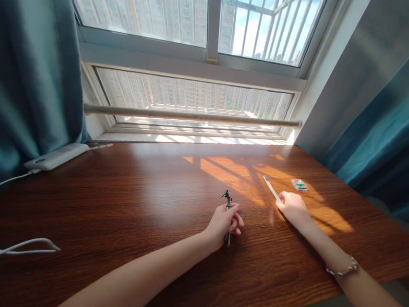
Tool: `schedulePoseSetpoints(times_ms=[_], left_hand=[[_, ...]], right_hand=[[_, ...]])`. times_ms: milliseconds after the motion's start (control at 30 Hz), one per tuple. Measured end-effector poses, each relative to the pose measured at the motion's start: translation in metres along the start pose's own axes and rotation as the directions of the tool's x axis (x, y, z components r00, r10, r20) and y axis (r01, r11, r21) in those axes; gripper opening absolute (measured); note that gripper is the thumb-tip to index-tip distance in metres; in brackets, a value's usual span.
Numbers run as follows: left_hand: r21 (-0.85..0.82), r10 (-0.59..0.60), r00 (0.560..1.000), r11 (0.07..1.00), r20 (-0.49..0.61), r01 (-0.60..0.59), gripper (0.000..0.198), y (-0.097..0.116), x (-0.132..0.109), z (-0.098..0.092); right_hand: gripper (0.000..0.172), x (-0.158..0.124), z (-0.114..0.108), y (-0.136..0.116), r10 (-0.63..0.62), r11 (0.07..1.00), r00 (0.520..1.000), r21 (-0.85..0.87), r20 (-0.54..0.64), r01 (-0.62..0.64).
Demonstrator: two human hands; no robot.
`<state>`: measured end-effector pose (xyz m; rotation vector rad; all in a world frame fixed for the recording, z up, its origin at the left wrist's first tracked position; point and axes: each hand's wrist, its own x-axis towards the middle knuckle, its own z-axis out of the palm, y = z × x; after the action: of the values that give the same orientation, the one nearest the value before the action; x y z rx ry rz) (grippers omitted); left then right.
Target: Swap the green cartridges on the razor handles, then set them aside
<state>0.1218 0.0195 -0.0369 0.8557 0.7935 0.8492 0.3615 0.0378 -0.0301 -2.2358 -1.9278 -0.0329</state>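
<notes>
My left hand (224, 223) is closed around a thin dark tool (228, 200), whose black head with a bit of green sticks up above the fingers; its lower end shows below them. To the right, my right hand (291, 206) pinches the near end of a slim white stick (271, 187) with a greyish tip, held low over or on the wooden table (141, 205). Just beyond my right hand lies a small clear pack (300, 185) with green and dark pieces inside.
At the left are a white power strip (57, 156) and a looped white cable (18, 247). A window with a horizontal rail (193, 117) stands behind the table, between blue curtains (29, 59).
</notes>
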Motion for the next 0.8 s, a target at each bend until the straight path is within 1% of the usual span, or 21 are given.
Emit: schedulePoseSetpoints(times_ms=[100,200,300,467,567,633,667,700,733,767,800], left_hand=[[-0.002,0.013,1.0,1.0,0.0,-0.013,0.027,0.0,0.0,0.0],[-0.002,0.024,1.0,1.0,0.0,-0.024,0.027,0.0,-0.001,0.001],[-0.001,0.03,1.0,1.0,0.0,-0.03,0.027,0.001,-0.001,0.001],[-0.002,0.027,1.0,1.0,-0.005,-0.027,0.026,0.001,-0.001,0.001],[-0.013,0.023,1.0,1.0,-0.003,-0.023,0.024,0.0,-0.002,0.002],[-0.025,0.033,0.999,0.999,-0.013,-0.033,0.022,-0.001,-0.001,0.003],[-0.033,0.043,0.999,0.999,-0.023,-0.043,0.021,-0.002,-0.001,0.004],[-0.044,0.053,0.998,0.998,-0.034,-0.055,0.021,-0.003,-0.001,0.004],[-0.057,0.064,0.997,0.996,-0.046,-0.066,0.02,-0.004,0.0,0.005],[-0.072,0.071,0.996,0.995,-0.056,-0.075,0.019,-0.004,0.001,0.005],[-0.09,0.074,0.995,0.993,-0.063,-0.08,0.019,-0.005,0.001,0.005]], right_hand=[[0.019,0.011,0.001,0.043,0.1,0.994,0.995,-0.036,-0.026,-0.101],[0.021,0.016,0.001,0.072,0.169,0.983,0.984,-0.065,-0.052,-0.172],[0.023,0.016,0.002,0.086,0.202,0.976,0.977,-0.072,-0.073,-0.207],[0.024,0.015,0.002,0.092,0.21,0.972,0.972,-0.085,-0.105,-0.219],[0.025,0.009,-0.003,0.083,0.192,0.972,0.972,-0.11,-0.138,-0.208],[0.028,-0.001,-0.008,0.065,0.155,0.977,0.972,-0.12,-0.174,-0.177],[0.03,-0.008,-0.011,0.051,0.122,0.983,0.976,-0.114,-0.183,-0.144],[0.031,-0.017,-0.014,0.034,0.071,0.991,0.98,-0.095,-0.188,-0.09],[0.028,-0.028,-0.017,0.015,-0.007,1.0,0.982,-0.011,-0.187,0.005],[0.025,-0.039,-0.02,-0.006,-0.119,0.986,0.984,0.103,-0.136,0.134],[0.023,-0.05,-0.022,-0.026,-0.231,0.942,0.97,0.231,-0.08,0.243]])
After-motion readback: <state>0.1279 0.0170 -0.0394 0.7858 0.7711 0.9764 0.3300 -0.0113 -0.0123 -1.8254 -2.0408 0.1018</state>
